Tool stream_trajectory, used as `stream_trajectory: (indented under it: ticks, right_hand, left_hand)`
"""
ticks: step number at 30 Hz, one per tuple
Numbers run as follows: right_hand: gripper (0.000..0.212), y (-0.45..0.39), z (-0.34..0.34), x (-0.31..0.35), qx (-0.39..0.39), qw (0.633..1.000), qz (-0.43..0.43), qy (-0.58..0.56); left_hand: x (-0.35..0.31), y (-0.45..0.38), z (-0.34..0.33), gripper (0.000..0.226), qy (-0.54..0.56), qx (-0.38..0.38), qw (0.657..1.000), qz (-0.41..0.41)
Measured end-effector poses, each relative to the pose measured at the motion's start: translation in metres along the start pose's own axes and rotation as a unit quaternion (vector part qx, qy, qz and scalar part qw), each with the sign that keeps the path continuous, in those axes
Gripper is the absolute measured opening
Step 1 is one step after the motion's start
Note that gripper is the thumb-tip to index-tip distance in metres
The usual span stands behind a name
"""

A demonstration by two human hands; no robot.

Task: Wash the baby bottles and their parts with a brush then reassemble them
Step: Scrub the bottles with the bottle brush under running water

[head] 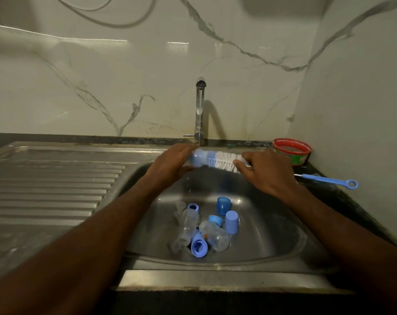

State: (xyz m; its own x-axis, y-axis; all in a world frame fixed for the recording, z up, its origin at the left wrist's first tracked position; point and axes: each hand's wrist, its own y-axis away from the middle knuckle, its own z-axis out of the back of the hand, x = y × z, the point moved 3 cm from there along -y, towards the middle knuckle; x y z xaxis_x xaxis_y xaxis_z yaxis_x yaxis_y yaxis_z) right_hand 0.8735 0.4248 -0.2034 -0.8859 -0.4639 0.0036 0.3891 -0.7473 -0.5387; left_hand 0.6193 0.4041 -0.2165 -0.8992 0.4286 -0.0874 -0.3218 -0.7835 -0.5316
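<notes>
Steel sink point(272, 237), centre of frame: clear bottles point(188, 226), blue caps point(232, 222) and collars point(199, 246) are heaped at the basin bottom. Ribbed drainboard point(52, 185), left. Dark counter point(342, 196), right: a red tub point(291, 154) and thin blue brush point(329, 180) are kept.

A single wide-angle head-worn camera looks forward and down from close above the sink point(272, 235), both forearms reaching in from the bottom edge toward the tap point(199, 110) and tiled wall ahead.
</notes>
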Motion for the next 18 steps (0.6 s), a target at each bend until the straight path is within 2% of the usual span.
stream_trajectory:
  ticks: [1, 3, 6, 7, 10, 11, 13, 15, 18]
  right_hand:
    - [0.038, 0.002, -0.004, 0.004, 0.009, 1.000, 0.010, 0.015]
    - [0.039, 0.005, -0.005, 0.001, 0.026, 1.000, 0.005, 0.004]
    - [0.047, -0.001, 0.006, -0.013, 0.004, 0.999, -0.028, -0.014]
    - [0.047, -0.003, 0.006, -0.013, 0.000, 1.000, -0.028, 0.000]
    - [0.043, 0.003, -0.007, -0.004, 0.022, 0.999, -0.005, 0.033]
    - [0.043, 0.005, -0.009, -0.005, 0.038, 0.999, -0.012, 0.016]
    - [0.045, 0.003, -0.006, -0.013, 0.053, 0.997, -0.043, -0.040]
    - [0.047, -0.002, -0.001, -0.015, 0.033, 0.998, -0.045, -0.035]
    - [0.045, 0.003, -0.009, -0.007, 0.043, 0.999, -0.012, 0.020]
  left_hand:
    - [-0.008, 0.001, -0.005, 0.063, -0.006, 0.020, 0.999, -0.024]
    - [-0.014, 0.000, -0.007, 0.065, -0.013, 0.012, 0.999, -0.051]
    - [0.005, -0.006, 0.001, 0.064, -0.003, -0.033, 0.998, 0.053]
    - [0.003, -0.007, -0.002, 0.065, -0.013, -0.028, 0.998, 0.052]
    - [-0.020, -0.007, -0.021, 0.070, -0.084, -0.011, 0.994, -0.072]
    - [-0.020, -0.008, -0.022, 0.069, -0.091, -0.011, 0.992, -0.082]
    - [-0.008, -0.011, -0.011, 0.064, -0.055, -0.033, 0.998, -0.010]
    - [0.001, -0.010, -0.008, 0.064, -0.034, -0.048, 0.997, 0.045]
    - [-0.018, -0.002, -0.020, 0.068, -0.054, 0.001, 0.996, -0.066]
